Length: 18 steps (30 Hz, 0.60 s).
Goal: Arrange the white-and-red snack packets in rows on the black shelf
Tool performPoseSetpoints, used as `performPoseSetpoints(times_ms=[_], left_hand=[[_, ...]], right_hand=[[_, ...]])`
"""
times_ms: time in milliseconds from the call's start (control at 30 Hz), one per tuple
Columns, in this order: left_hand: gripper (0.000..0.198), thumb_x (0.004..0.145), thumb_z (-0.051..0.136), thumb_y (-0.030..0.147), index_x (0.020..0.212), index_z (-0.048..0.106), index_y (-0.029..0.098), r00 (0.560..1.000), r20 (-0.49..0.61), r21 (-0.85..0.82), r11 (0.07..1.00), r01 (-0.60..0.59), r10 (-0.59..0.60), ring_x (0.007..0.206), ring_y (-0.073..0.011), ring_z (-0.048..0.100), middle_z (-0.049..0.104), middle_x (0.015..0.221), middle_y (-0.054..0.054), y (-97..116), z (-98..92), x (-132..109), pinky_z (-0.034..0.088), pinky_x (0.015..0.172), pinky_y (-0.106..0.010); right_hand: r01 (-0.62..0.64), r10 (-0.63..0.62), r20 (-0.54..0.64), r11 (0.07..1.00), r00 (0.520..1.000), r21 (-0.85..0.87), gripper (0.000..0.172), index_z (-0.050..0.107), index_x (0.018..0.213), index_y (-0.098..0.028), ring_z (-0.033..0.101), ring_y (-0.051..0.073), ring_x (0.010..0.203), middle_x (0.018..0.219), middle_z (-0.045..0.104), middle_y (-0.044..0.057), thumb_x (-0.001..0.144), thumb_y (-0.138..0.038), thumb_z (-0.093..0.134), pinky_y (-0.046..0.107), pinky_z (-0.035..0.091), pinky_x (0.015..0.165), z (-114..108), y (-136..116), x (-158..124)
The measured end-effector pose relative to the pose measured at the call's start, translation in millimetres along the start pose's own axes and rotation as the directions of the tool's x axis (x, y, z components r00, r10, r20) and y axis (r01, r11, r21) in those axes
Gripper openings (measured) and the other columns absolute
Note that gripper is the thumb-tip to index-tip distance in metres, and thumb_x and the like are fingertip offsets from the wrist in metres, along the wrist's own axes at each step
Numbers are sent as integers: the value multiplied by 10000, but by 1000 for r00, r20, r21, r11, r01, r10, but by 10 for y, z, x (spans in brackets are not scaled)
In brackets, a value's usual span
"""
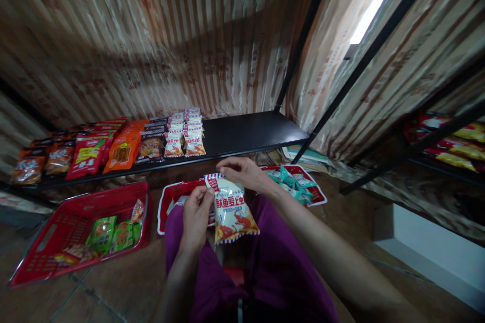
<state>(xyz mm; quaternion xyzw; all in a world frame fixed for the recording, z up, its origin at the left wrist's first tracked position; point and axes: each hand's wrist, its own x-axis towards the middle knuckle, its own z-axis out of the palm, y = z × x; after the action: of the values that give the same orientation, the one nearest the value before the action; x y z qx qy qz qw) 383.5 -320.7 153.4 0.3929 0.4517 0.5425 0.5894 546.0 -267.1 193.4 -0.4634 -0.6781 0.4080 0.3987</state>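
Between my hands, above my lap, hangs a white and orange snack bag (231, 212) with red lettering and a striped edge. My left hand (199, 212) pinches its upper left corner between thumb and fingers. My right hand (246, 174) is at the bag's top edge with curled fingers; their tips are partly hidden, so I cannot tell how firmly they grip. Ahead on the black shelf (246, 133) stand matching white snack bags (194, 139) in two rows. Right beside them are dark-topped snack bags (151, 144).
Orange bags (127, 146) and red bags (91, 154) fill the shelf's left part. On the floor are a red basket (41, 242) with green packets, another basket (162, 212) behind my left hand, and a third basket (322, 197) with teal packets. A black post (329, 106) rises at right.
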Motion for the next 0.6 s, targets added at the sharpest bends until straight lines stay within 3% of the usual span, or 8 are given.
performPoseSetpoints(times_ms=[67, 133, 200, 267, 367, 467, 600], left_hand=[[261, 676, 676, 409, 752, 613, 167, 998, -69, -31, 999, -11, 9, 628, -135, 603, 649, 673, 3, -43, -28, 38, 452, 601, -233], [263, 674, 672, 413, 746, 604, 170, 987, -159, -51, 998, -22, 13, 588, -120, 580, 640, 659, 13, -84, -61, 87, 436, 574, -225], [261, 665, 675, 405, 743, 596, 169, 966, -258, -83, 995, -47, 24, 585, -112, 568, 639, 668, 15, -106, -86, 139, 427, 573, -223], [254, 650, 684, 384, 740, 589, 167, 935, -353, -125, 988, -93, 43, 605, -106, 565, 641, 694, 14, -107, -95, 187, 429, 595, -224], [253, 632, 687, 370, 728, 578, 163, 887, -457, -168, 972, -162, 69, 599, -95, 550, 622, 685, 26, -96, -86, 246, 423, 600, -224], [254, 635, 676, 376, 723, 564, 167, 854, -514, -174, 964, -200, 84, 577, -87, 529, 592, 651, 43, -109, -79, 283, 407, 581, -220], [247, 633, 677, 369, 729, 566, 170, 851, -520, -191, 962, -194, 68, 582, -84, 526, 589, 651, 48, -147, -81, 288, 400, 581, -217]], right_hand=[[-3, 30, -205, 991, 978, 132, 326, 669, 992, -201, 617, 173, 852, 948, 689, 44, 744, -409, 626, 284, 466, 750, 27, 65, -74], [6, 117, -407, 958, 906, 288, 408, 623, 1073, -238, 607, 195, 970, 1060, 668, 57, 720, -440, 652, 331, 457, 847, 61, 153, -181], [-14, 251, -497, 901, 831, 433, 467, 603, 1083, -243, 609, 209, 986, 1068, 665, 65, 683, -470, 680, 357, 456, 866, 117, 260, -320], [-71, 384, -498, 841, 777, 536, 487, 608, 1053, -239, 616, 216, 969, 1040, 674, 64, 643, -480, 717, 354, 466, 841, 213, 366, -483], [-184, 540, -391, 730, 745, 658, 482, 644, 953, -225, 640, 214, 860, 942, 698, 55, 561, -467, 784, 327, 487, 746, 426, 461, -720], [-231, 580, -224, 606, 784, 761, 471, 650, 899, -186, 653, 195, 752, 831, 707, 65, 611, -549, 732, 312, 492, 688, 642, 432, -861], [-208, 543, -172, 567, 822, 797, 422, 640, 844, -184, 633, 152, 671, 750, 689, 26, 613, -519, 754, 277, 497, 643, 818, 306, -852]])
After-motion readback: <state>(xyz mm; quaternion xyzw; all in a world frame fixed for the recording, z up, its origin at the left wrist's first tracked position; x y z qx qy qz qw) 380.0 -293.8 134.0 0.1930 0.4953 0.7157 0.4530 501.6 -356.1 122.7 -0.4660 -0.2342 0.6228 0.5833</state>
